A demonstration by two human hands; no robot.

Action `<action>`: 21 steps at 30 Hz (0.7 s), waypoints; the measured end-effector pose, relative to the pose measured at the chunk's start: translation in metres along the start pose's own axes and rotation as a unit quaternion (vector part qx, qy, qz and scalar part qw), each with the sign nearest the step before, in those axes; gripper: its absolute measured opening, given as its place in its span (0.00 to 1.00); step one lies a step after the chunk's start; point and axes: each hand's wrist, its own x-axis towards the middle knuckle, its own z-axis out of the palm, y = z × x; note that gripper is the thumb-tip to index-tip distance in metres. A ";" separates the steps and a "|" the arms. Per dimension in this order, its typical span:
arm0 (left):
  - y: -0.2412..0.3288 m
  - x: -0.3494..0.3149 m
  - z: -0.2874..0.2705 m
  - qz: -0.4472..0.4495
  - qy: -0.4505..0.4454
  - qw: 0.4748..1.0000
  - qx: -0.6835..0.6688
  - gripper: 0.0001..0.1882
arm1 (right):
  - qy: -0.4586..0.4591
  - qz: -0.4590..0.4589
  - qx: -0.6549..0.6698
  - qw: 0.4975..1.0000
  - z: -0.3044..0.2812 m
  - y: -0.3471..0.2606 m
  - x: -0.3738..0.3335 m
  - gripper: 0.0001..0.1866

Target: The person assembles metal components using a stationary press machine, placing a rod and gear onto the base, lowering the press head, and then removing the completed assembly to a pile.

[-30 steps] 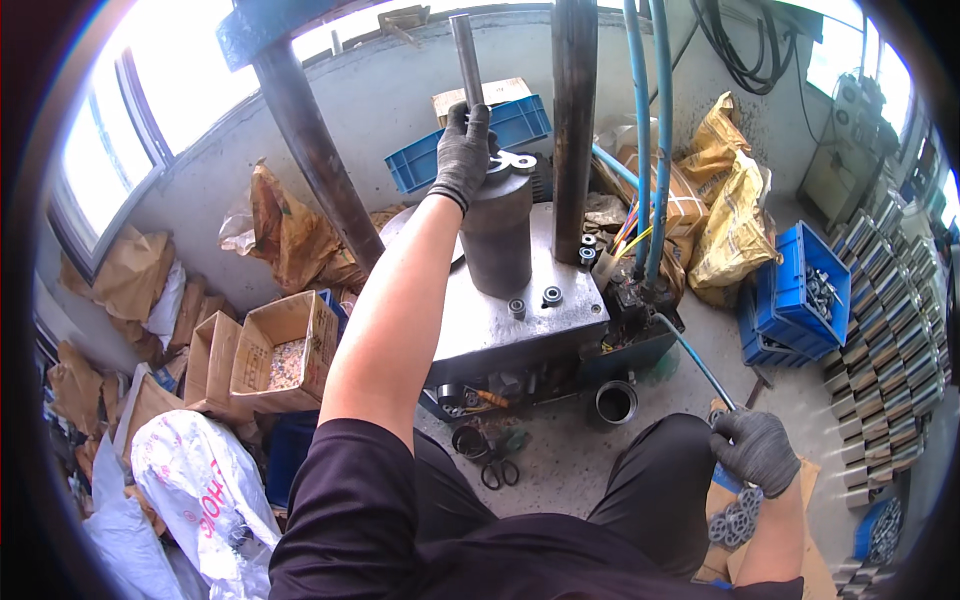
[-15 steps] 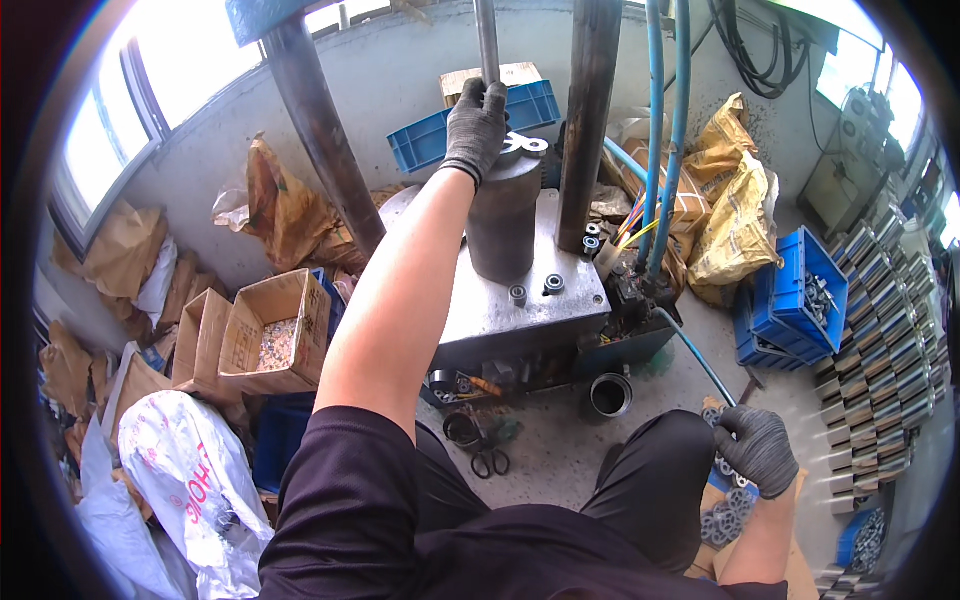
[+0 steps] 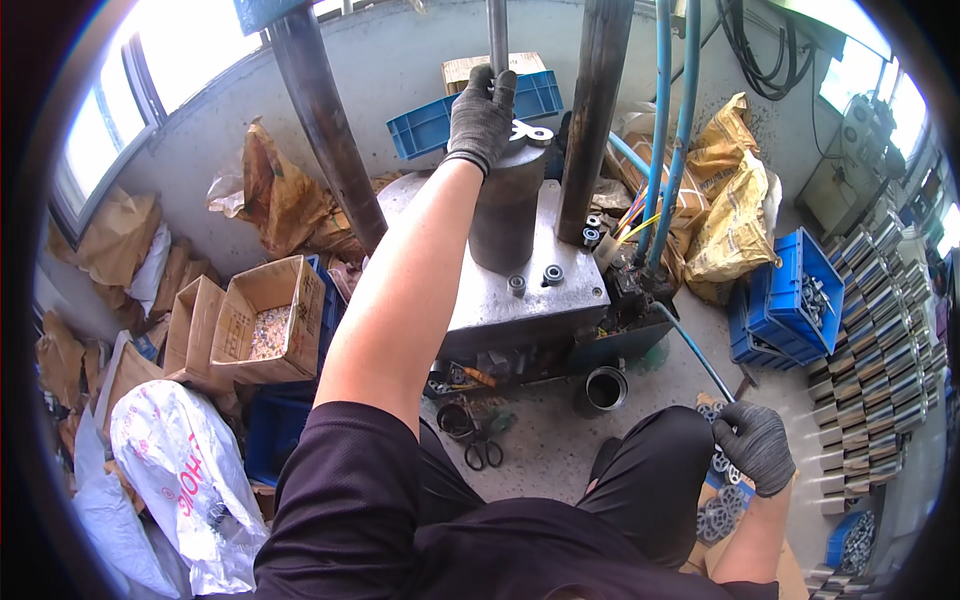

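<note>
My gloved left hand (image 3: 483,120) is raised over the top of a dark steel cylinder (image 3: 503,220), its fingers closed around the lower end of an upright steel rod (image 3: 497,38). What lies inside those fingers is hidden. Right beside the hand, a light metal link with round holes (image 3: 531,131) rests on the cylinder top. The cylinder stands on a metal press plate (image 3: 560,300), where two small bearings (image 3: 553,274) sit near its foot. Low at the right, my gloved right hand (image 3: 756,447) is wrapped around the end of a long lever (image 3: 697,353).
Dark press columns (image 3: 325,130) and blue hoses (image 3: 680,140) flank the plate. Cardboard boxes (image 3: 240,362) and a white sack (image 3: 180,480) are at left. Blue crates (image 3: 800,340) and stacked metal tubes (image 3: 880,340) are at right. Scissors (image 3: 484,455) and a round can (image 3: 604,392) are on the floor.
The view has shifted slightly. My left hand remains at the rod above the cylinder, and my right hand remains on the lever, with little visible movement.
</note>
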 end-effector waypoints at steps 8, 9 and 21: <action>-0.002 0.000 0.001 0.032 0.027 0.999 0.009 0.22 | 0.019 0.009 0.015 1.000 0.002 -0.001 0.001 0.09; -0.002 0.000 0.000 0.023 0.019 1.000 -0.004 0.21 | 0.018 0.009 0.015 1.000 0.003 -0.001 0.001 0.09; -0.002 -0.002 -0.002 0.039 0.007 0.998 0.053 0.20 | 0.050 0.010 0.037 0.998 0.006 -0.001 0.000 0.07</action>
